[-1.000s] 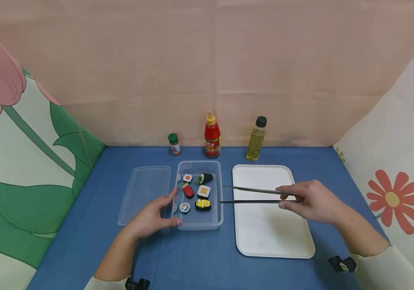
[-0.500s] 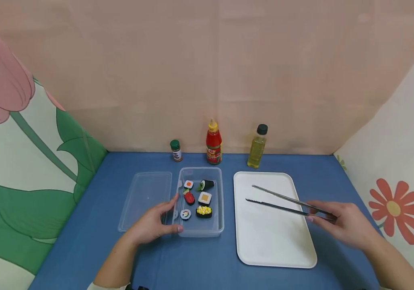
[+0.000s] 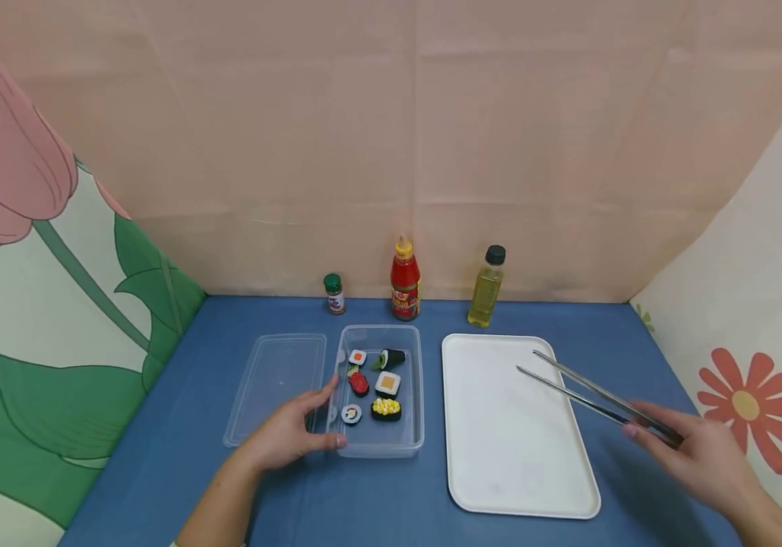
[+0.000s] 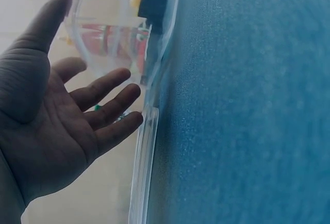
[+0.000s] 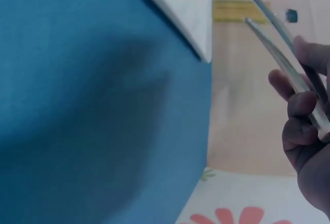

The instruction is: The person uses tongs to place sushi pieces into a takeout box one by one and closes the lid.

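Observation:
My left hand (image 3: 288, 433) rests at the left side of a clear plastic container (image 3: 380, 450), thumb at the front corner and fingertips by the left rim. In the left wrist view its fingers are spread and grip nothing. Inside the container lie several toy sushi pieces, among them a yellow-topped one (image 3: 386, 410), a red-topped one (image 3: 359, 382) and a dark hand roll (image 3: 391, 358). Metal tongs (image 3: 592, 385) are held in my right hand (image 3: 705, 456), right of a white tray (image 3: 514, 425). The tongs' tips are parted with nothing between them, over the tray's upper right part.
A clear lid (image 3: 281, 380) lies flat left of the container. Along the back wall stand a small green-capped jar (image 3: 334, 295), a red sauce bottle (image 3: 405, 285) and an oil bottle (image 3: 486, 292). Printed fabric walls bound the blue table (image 3: 356, 501).
My right hand has drawn the tongs rightward and toward me, from beside the container across the tray. The left hand stays at the container. The head view has tilted up a little.

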{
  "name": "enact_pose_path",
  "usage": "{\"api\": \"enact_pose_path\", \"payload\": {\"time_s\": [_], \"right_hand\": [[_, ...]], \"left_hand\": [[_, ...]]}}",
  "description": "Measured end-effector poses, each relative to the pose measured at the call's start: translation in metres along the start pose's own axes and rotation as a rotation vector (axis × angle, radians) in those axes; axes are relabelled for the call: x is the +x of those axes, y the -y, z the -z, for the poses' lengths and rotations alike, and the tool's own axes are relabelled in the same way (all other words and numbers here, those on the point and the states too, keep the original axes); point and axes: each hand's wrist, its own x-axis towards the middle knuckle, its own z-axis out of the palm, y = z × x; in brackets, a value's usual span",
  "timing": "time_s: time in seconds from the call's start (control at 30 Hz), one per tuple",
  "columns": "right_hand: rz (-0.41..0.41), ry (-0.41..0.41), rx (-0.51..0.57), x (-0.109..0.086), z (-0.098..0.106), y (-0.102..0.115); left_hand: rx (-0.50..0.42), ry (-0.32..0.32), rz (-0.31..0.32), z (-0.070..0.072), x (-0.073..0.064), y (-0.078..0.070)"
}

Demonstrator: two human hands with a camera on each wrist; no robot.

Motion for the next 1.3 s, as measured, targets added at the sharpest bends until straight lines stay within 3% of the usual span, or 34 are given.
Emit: {"api": "enact_pose_path", "payload": {"time_s": [0.3, 0.67, 1.07, 1.3], "right_hand": [[-0.226, 0.055, -0.099, -0.006, -0.001, -0.023], [-0.339, 0.084, -0.118, -0.011, -0.007, -0.045], [-0.331, 0.119, -0.182, -0.017, -0.013, -0.06], [-0.345, 0.289, -0.224, -0.015, -0.017, -0.065]], "left_hand": [[-0.003, 0.001, 0.024, -0.001, 0.002, 0.0], [-0.006, -0.003, 0.028, -0.002, 0.001, -0.001], [-0.006, -0.004, 0.012, 0.0, -0.001, -0.001], [-0.011, 0.0, 0.02, 0.0, -0.001, -0.003]]}}
